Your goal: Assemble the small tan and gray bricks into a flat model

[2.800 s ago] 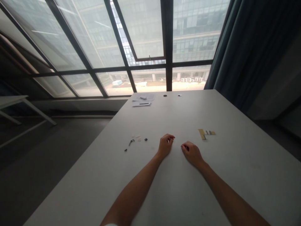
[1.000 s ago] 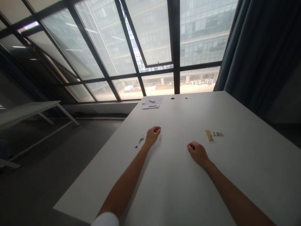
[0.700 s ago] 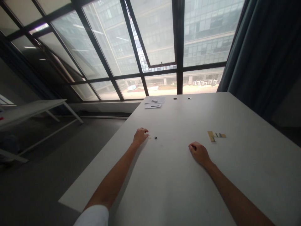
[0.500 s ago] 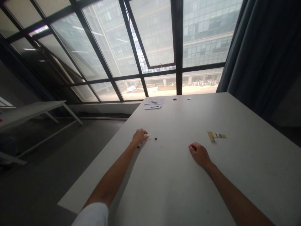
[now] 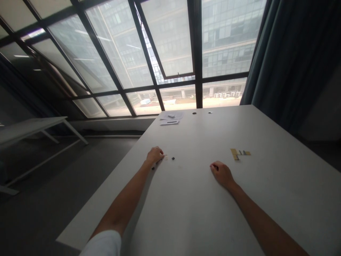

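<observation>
On the left of the white table [image 5: 186, 206], my left hand [image 5: 155, 155] is closed in a pinch over small pale pieces [image 5: 166, 156]; what its fingertips hold is too small to make out. A small dark piece [image 5: 173, 158] lies just right of it, and another dark piece [image 5: 153, 168] is beside the wrist. My right hand [image 5: 221, 173] rests on the table, its fingers curled into a loose fist. What is inside the fist, if anything, is hidden. Beyond it lies a flat arrangement of yellow and grey pieces [image 5: 234, 153], apart from the hand.
Papers [image 5: 170, 117] with small items on them lie at the table's far left corner. A dark disc [image 5: 194, 113] and a small white item [image 5: 210, 112] are near the far edge. Another table [image 5: 34, 124] stands at left. A dark curtain [image 5: 282, 71] hangs at right.
The left fingers have drawn together from a more spread pose, over the pale pieces. My right hand keeps its curled pose. The whole view has shifted slightly.
</observation>
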Available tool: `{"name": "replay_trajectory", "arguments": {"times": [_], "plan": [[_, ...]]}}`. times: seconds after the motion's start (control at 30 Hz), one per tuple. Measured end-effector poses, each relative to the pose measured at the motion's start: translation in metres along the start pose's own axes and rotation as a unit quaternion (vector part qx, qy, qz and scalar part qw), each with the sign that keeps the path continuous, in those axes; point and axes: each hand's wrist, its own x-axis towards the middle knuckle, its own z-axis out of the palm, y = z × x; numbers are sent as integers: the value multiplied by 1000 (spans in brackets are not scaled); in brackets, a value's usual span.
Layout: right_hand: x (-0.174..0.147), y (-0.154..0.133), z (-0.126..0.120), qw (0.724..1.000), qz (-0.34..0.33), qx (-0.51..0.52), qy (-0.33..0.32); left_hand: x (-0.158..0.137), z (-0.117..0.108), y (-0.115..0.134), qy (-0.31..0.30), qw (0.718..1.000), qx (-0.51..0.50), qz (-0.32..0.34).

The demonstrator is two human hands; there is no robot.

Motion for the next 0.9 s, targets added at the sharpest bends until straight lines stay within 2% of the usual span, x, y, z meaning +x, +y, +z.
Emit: {"name": "replay_trajectory", "arguments": {"times": [0.1,0.2,0.27,0.4,0.53,0.63,0.9], "plan": [[0,-1,0,1000,2,3,0,-6,-9,13,19,1000,-3,4],[0,-4,-2,1000,8,8,-2,-21,-9,42,66,996,-32,50],[0,-6,-4,1000,12,20,-5,-36,-1,70,87,988,-68,106],[-1,-9,-7,998,16,56,-8,-65,25,131,66,970,-127,199],[-3,-11,-11,998,-1,66,-16,-76,50,172,55,950,-187,245],[-4,-13,-14,998,-20,60,-18,-76,62,185,51,940,-221,257],[-6,-16,-15,996,-44,57,-43,-79,71,186,63,929,-251,264]]}}
